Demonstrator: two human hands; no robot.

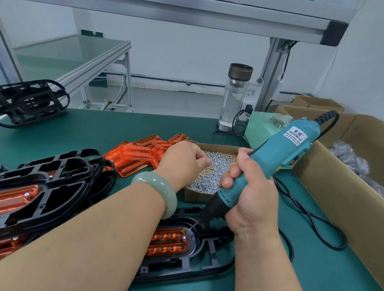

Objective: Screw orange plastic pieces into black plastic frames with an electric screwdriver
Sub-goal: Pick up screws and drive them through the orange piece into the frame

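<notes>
A black plastic frame (208, 260) lies near the front of the green table with an orange piece (168, 242) seated in it; a screw shows at the piece's upper right corner. My right hand (249, 196) grips a teal electric screwdriver (273, 157), its bit pointing down-left just above the frame. My left hand (182, 162) reaches over a cardboard box of small silver screws (214, 170), fingertips curled together at the screws; whether they pinch one I cannot tell. A stack of black frames with orange pieces (19, 202) lies at the left.
Loose orange pieces (136, 156) lie behind my left arm. A lone black frame (25, 103) sits at the far left. A glass bottle (234, 98) stands at the back. A large cardboard box (357, 183) borders the right side; the screwdriver's black cable (314, 216) loops beside it.
</notes>
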